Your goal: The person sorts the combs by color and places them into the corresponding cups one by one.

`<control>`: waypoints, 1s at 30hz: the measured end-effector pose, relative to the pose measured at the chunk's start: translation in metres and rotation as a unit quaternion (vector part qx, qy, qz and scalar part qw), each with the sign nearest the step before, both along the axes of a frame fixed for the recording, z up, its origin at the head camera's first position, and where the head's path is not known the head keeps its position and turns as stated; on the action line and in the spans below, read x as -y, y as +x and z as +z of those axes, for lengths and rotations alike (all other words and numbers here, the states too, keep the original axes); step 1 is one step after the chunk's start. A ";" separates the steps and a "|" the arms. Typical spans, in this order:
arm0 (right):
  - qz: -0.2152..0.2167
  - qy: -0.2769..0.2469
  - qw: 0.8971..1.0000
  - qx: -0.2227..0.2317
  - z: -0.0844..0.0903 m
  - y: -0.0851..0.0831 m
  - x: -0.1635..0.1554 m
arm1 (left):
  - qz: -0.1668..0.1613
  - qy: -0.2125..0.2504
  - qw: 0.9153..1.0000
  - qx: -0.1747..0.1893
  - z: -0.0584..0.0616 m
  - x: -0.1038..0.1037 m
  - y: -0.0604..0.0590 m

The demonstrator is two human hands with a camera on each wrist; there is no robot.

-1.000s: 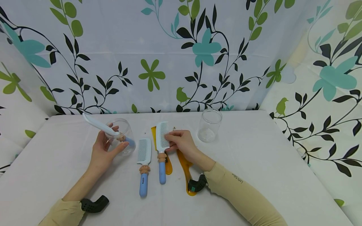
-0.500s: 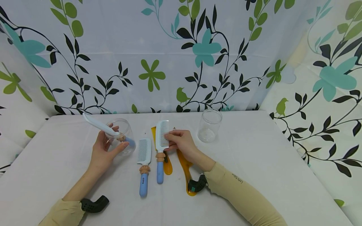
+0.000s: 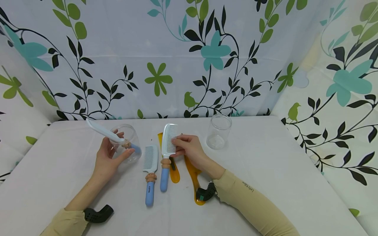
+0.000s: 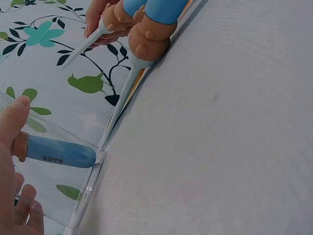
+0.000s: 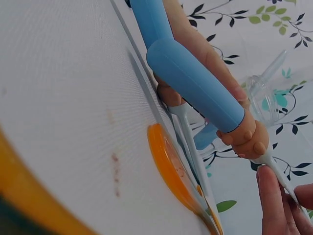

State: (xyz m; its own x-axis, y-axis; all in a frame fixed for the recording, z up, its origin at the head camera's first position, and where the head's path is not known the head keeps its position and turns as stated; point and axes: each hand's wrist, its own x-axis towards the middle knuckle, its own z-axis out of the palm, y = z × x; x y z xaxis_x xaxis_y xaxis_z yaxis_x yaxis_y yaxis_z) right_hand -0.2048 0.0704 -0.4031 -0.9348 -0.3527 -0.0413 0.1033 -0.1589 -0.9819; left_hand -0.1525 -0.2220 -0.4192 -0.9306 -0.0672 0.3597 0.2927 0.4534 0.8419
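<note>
My left hand (image 3: 108, 160) grips a clear jar (image 3: 134, 132), thumb on the near side and fingers behind. Inside it leans a comb (image 3: 100, 128), its pale blue head sticking out to the upper left; the left wrist view shows its blue handle (image 4: 61, 152) near the jar's bottom. Between thumb and fingers my right hand (image 3: 192, 151) pinches a second pale blue comb (image 3: 164, 177) by its toothed head. Its handle (image 5: 195, 83) is raised off the table in the right wrist view. A similar comb (image 3: 150, 193) lies flat between the hands.
Under and beside the right hand lie amber combs, one with its handle (image 3: 193, 173) below the wrist and another (image 3: 175, 173) behind the pinched comb. A second clear jar (image 3: 218, 134) stands at the back right of the white table (image 3: 251, 157). Leaf-patterned cloth (image 3: 174, 46) hangs behind.
The pinched comb has risen slightly and tilted, its handle end swinging left and its head shifting up. My left hand, the jar and the comb inside it have stayed put.
</note>
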 end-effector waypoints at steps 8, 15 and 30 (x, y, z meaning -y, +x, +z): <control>0.008 -0.021 1.000 -0.006 0.003 0.000 -0.001 | -0.001 0.000 1.000 -0.004 0.000 0.000 0.000; 0.000 -0.032 0.999 -0.008 0.008 -0.001 -0.002 | -0.001 0.001 1.000 -0.005 0.000 0.000 0.000; -0.001 -0.045 0.999 -0.023 0.012 0.000 -0.003 | 0.001 0.002 1.000 0.003 0.001 0.000 0.001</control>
